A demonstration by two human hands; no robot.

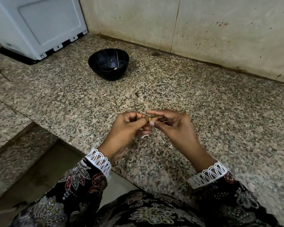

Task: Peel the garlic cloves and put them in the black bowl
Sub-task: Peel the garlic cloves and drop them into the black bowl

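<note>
A small garlic clove [149, 119] sits at the centre of the frame, pinched between the fingertips of both hands above the speckled granite counter [220, 112]. The left hand [129, 126] curls its fingers and thumb around the clove from the left; the right hand [172, 122] meets it from the right, thumb and forefinger closed on it, other fingers bent. The black bowl [108, 66] stands well apart, above centre-left, holding one pale clove [115, 68]. A white appliance [39, 25] fills the upper left corner.

bowl [108, 67] on counter [203, 104] — beyond hands
</note>
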